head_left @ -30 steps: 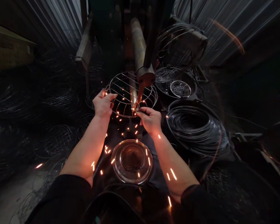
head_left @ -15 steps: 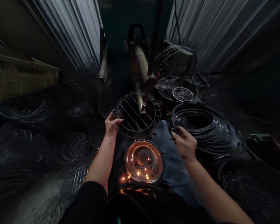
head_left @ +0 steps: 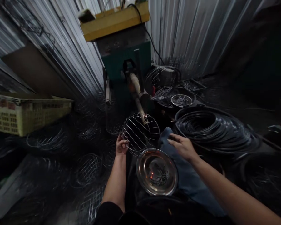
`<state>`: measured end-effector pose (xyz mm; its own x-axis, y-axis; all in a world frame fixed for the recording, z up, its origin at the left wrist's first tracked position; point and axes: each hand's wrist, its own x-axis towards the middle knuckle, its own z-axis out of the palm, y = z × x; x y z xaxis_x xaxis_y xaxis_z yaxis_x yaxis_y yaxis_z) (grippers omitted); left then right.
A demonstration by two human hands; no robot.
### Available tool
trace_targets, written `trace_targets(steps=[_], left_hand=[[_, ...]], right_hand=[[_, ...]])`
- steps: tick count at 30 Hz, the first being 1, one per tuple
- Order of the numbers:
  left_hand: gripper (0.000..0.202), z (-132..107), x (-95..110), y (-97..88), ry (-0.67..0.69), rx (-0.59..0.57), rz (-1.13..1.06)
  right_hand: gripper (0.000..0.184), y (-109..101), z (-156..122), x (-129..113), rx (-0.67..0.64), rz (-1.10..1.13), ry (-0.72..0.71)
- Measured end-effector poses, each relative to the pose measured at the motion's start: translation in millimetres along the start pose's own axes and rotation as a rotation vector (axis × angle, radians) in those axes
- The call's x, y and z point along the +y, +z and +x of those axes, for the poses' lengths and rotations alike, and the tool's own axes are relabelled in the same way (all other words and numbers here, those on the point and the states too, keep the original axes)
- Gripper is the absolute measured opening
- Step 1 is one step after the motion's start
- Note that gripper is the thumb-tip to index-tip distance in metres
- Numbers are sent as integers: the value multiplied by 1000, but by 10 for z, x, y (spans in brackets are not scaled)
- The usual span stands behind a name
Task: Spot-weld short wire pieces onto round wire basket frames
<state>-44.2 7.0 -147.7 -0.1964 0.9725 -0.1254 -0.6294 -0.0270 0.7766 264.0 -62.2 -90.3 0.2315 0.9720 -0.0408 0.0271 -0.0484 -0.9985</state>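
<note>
My left hand (head_left: 121, 146) grips the left rim of a round wire grille (head_left: 140, 132), held tilted just below the tip of the spot welder arm (head_left: 137, 93). My right hand (head_left: 181, 146) hovers over my blue-trousered knee, fingers spread and holding nothing, near a big coil of black wire (head_left: 213, 128). A shiny steel bowl (head_left: 156, 171) with a few small wire pieces sits on my lap just below the grille.
The green welding machine (head_left: 124, 59) stands against corrugated metal walls. Finished wire grilles (head_left: 89, 167) lie heaped on the floor at left, beside a yellow plastic crate (head_left: 28, 114). A pan with wire rings (head_left: 178, 100) sits behind the coil.
Sparks have stopped. My right hand left the grille and drew back to the right, opening. The left hand keeps hold of the grille and has tilted it. My head has lifted.
</note>
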Motion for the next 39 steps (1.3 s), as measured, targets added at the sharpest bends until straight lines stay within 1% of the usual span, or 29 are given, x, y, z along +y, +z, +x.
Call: trace_targets(steps=[2,4,7,9,12,14,17,19,21,23,24,25,26,27,29,31,33,34,36,38,39], left_hand=[[52,65,22,-6,22,-16,14],[52,142,59,-9,30,-33,18],[52,263,104,-20,18,-67,18],[50,339,103,-35,-11,-86,18],[48,442,44,-63,-124,-144,19],[51,504,-21,-77,-194,-195,6],[56,589,-102,-97,-202,-229,-25],[55,637,-122,-118,-175,-239,-28],[55,672,-114,-145,-129,-261,-26],[55,692,-97,-170,-94,-287,-32],[56,696,-90,-179,-91,-300,-34],[57,697,-87,-183,-97,-308,-35],[57,695,-87,-183,-111,-313,-27],[58,692,-89,-180,-129,-318,-12],[59,685,-90,-165,-156,-321,23],[60,677,-72,-145,-171,-312,46],[60,671,-21,-127,-168,-285,58],[59,668,14,-121,-165,-271,68],[56,662,91,-113,-170,-248,98],[56,653,147,-108,-212,-241,128],[56,646,159,-104,-237,-240,139]], right_hand=[[40,119,67,-44,-63,-5,7],[40,168,121,-38,-77,3,10],[37,130,140,7,-76,20,17],[37,74,112,26,-81,29,56],[39,27,59,19,-83,23,118],[40,40,52,2,-99,16,126],[41,104,102,-3,-161,-39,93],[44,147,141,31,-197,-209,34],[49,181,143,99,-257,-495,-21],[53,209,93,186,-399,-773,-56],[54,221,56,229,-494,-852,-65],[54,233,20,267,-573,-882,-69],[53,242,-7,296,-606,-865,-64],[53,249,-19,313,-592,-801,-42],[52,255,15,295,-471,-554,42],[47,255,112,205,-345,-250,115],[41,263,227,79,-274,-26,138],[39,272,277,24,-242,28,140],[36,296,340,-23,-189,56,151],[31,311,346,32,-171,32,158],[28,310,330,89,-185,-1,152]])
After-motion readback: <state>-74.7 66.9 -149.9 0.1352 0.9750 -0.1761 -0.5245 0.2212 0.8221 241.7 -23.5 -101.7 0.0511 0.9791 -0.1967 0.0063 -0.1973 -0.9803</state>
